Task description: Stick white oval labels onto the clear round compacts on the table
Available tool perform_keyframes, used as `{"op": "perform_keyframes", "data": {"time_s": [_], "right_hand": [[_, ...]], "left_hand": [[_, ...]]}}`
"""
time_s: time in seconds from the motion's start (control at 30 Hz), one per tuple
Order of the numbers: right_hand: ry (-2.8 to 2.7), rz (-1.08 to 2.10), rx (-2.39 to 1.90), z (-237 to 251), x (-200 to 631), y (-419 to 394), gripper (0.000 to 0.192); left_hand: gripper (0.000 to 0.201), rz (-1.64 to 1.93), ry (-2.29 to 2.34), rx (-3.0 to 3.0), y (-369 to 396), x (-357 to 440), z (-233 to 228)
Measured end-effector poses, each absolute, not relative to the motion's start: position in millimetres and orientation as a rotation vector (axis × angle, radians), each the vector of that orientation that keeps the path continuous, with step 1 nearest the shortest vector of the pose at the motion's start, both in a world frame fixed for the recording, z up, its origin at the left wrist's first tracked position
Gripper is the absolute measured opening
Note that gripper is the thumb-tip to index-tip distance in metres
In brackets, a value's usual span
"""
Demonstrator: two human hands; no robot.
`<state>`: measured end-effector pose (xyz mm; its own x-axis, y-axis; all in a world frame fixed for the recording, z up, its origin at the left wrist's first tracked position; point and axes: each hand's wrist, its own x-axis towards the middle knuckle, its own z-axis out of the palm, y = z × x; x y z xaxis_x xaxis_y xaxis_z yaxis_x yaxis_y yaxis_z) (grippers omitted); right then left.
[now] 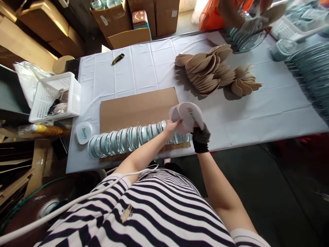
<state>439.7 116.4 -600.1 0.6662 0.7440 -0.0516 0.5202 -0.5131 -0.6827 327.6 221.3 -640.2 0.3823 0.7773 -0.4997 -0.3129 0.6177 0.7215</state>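
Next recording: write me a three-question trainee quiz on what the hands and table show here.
1. True or false: the right hand wears a dark glove and the left hand is bare.
2. What do both hands hold? A) the yellow utility knife B) a white printed sheet C) a brown disc from the pile of brown discs
3. Fill in: the row of round glass pieces lies on a flat sheet of ____.

Key
1. True.
2. B; the sheet is curled, above the right end of the row.
3. Cardboard, laid on the white tablecloth.
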Motion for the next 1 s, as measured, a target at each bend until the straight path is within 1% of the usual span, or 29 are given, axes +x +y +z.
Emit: {"op": "perform_keyframes", "data": {"time_s": [0.07, 0.13, 0.2, 0.27, 0.37, 0.53, 0.6, 0.67, 0.77, 0.83, 0.9, 1.0], "right_hand": [[-0.827, 0.364, -2.309, -602.4, 441.5, 87.9, 0.054], [-0.949, 0.317, -2.398, -603.6, 441.9, 48.7, 0.051], [-1.222, 0.406, -2.469, -606.0, 436.9, 13.8, 0.042], [-1.448, 0.552, -2.515, -611.2, 427.4, -1.1, 0.033], [-1.605, 0.745, -2.607, -622.1, 413.0, 22.5, 0.028], [-1.574, 0.924, -2.704, -629.6, 409.5, 80.9, 0.037], [-1.586, 0.920, -2.693, -629.9, 410.8, 83.0, 0.036], [-1.626, 0.847, -2.665, -632.5, 410.1, 80.6, 0.035], [-1.631, 0.734, -2.645, -642.5, 405.1, 85.6, 0.035], [-1.612, 0.731, -2.636, -651.0, 401.3, 94.6, 0.032], [-1.543, 0.847, -2.556, -657.8, 399.6, 101.7, 0.026], [-1.297, 1.201, -2.277, -661.1, 401.4, 102.5, 0.023]], "left_hand": [[0.030, 0.787, 0.944, 0.544, 231.5, 321.5, -638.7], [0.031, 0.843, 0.955, 0.464, 241.7, 316.2, -638.1], [0.033, 0.876, 0.964, 0.373, 248.7, 312.6, -639.0], [0.036, 0.879, 0.962, 0.339, 250.9, 311.5, -641.2], [0.042, 0.842, 0.932, 0.392, 248.1, 312.9, -644.6], [0.042, 0.828, 0.907, 0.447, 244.7, 312.8, -645.0], [0.041, 0.824, 0.914, 0.439, 245.3, 311.5, -644.4], [0.041, 0.812, 0.926, 0.431, 245.9, 310.3, -644.5], [0.040, 0.797, 0.927, 0.428, 246.1, 309.4, -645.5], [0.039, 0.791, 0.914, 0.429, 245.6, 309.2, -646.1], [0.039, 0.786, 0.910, 0.425, 244.7, 309.1, -646.3], [0.040, 0.802, 0.911, 0.421, 242.5, 310.0, -645.7]]}}
